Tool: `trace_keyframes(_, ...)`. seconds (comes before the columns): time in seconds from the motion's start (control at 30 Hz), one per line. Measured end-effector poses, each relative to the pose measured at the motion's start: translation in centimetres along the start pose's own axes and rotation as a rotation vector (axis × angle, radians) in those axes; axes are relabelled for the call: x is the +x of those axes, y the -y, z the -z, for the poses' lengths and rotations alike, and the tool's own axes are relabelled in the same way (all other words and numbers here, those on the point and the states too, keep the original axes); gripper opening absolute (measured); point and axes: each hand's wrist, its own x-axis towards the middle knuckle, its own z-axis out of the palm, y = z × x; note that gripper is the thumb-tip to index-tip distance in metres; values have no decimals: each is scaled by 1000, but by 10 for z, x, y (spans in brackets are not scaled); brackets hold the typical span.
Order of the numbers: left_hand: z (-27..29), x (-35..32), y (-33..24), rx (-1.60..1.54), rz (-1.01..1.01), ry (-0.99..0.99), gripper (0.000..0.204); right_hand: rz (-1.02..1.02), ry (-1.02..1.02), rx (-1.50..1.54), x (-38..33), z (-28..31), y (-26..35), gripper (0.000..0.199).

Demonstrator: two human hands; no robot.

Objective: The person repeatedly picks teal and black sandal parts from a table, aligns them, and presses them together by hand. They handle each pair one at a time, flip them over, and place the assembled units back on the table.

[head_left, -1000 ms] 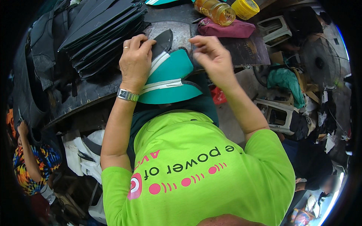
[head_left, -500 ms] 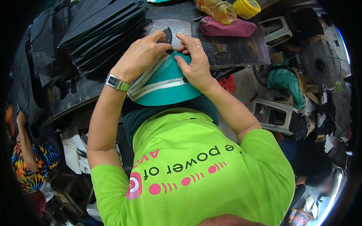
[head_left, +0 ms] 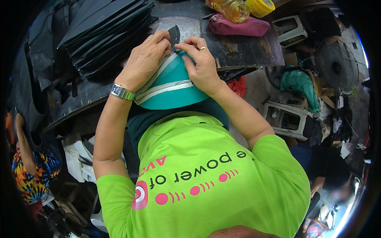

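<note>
A teal sheet-like piece (head_left: 173,95) with pale strips along it lies over my lap against the table edge. Two of these strips (head_left: 164,89) meet in a narrow V at its left corner. My left hand (head_left: 149,55), a watch on its wrist, pinches the far left edge, its fingertips partly hidden. Beyond those fingers a dark, curved end of material (head_left: 174,35) sticks up. On the far right edge is my right hand (head_left: 201,65), its thumb over the teal surface and its index finger bent toward the left fingertips.
On the dark table (head_left: 254,53), a stack of black folded pieces (head_left: 105,35) stands at left. A maroon pouch (head_left: 238,25), a glass jar (head_left: 235,11) and a yellow tub (head_left: 260,7) sit far right. Beyond are stools (head_left: 285,119), a fan (head_left: 337,65) and other people (head_left: 37,170).
Both hands have shifted slightly on the far edge of the teal piece. My left wrist has turned, and my right index finger has bent inward toward the left fingertips.
</note>
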Motion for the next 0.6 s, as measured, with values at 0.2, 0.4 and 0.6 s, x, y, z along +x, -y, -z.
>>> trace_keyframes(0.2,2,-6,3,-58,26,-20,10,74,34,-111,-1,-3,-2,32)
trace_keyframes(0.4,9,-36,-8,-186,164,-75,19,197,87,-264,-3,-4,-3,35)
trace_keyframes(0.6,5,-62,-17,-228,185,-135,24,190,138,-156,-1,0,-4,39)
